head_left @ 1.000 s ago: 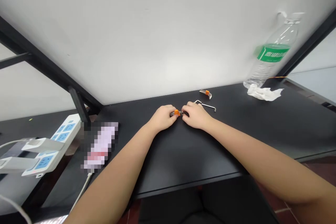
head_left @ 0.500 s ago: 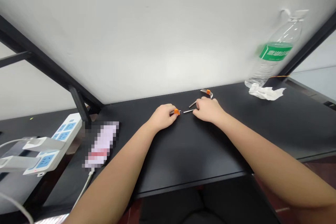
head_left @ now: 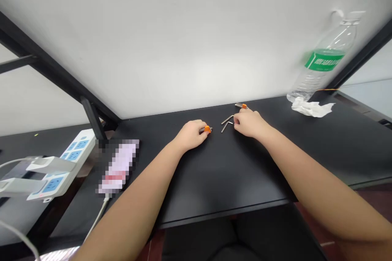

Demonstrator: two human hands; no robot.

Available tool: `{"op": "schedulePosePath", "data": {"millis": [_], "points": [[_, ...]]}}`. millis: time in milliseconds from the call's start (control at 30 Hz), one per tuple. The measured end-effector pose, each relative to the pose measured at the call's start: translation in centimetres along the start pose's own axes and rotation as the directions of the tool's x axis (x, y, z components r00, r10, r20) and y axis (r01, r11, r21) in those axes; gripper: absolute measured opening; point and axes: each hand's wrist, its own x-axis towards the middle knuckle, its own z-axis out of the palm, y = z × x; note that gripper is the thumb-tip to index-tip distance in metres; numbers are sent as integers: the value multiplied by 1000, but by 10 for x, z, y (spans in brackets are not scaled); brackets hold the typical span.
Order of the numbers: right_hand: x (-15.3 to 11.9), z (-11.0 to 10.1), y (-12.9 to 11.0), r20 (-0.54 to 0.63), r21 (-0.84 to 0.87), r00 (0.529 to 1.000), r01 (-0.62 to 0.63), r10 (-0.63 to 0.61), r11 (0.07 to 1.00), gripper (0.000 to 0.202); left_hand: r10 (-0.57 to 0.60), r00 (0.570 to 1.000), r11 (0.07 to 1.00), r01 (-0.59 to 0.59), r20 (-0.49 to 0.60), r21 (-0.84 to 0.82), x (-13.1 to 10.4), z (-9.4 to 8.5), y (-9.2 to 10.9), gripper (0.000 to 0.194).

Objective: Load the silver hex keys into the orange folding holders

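My left hand [head_left: 191, 135] is closed on a hex key set [head_left: 207, 129] in an orange holder, whose metal ends show past my fingertips. To the right of it, my right hand [head_left: 248, 123] rests low over the table with curled fingers, its fingertips at the short arm of a loose L-shaped hex key [head_left: 225, 127]. A second loose hex key [head_left: 227, 120] lies just behind that one, its far end reaching my fingers. Beyond my right hand sits another orange-held group of hex keys [head_left: 241, 106], partly hidden by the knuckles.
The black table [head_left: 214, 179] meets a white wall. At the right stand a clear bottle [head_left: 324, 60] with a green label and a crumpled tissue [head_left: 312, 108]. On the left are a blurred-out phone [head_left: 119, 167], a cable, a power strip [head_left: 75, 155] with plugs and a black metal frame [head_left: 61, 75].
My right hand has shifted slightly right and away from me. The nearer hex key has turned, so its bend and short arm now show. My left hand stays with the orange-held set.
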Motion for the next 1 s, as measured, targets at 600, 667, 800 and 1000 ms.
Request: {"op": "schedulePosePath", "data": {"millis": [600, 667, 800, 1000], "points": [[-8, -30, 32, 189, -84, 965, -171, 184, 982, 16, -6, 1000, 1000, 6, 13, -16, 0, 3, -2, 15], [-8, -28, 32, 251, -75, 955, -141, 156, 987, 8, -7, 1000, 1000, 7, 14, -25, 0, 3, -3, 15], [-5, -14, 13, 180, 14, 984, -4, 1, 1000, 20, -3, 1000, 1000, 3, 11, -22, 0, 1, -2, 15], [14, 10, 3, -136, 44, 968, 220, -213, 974, 39, -3, 1000, 1000, 3, 4, -21, 1, 1, 0, 14]]}}
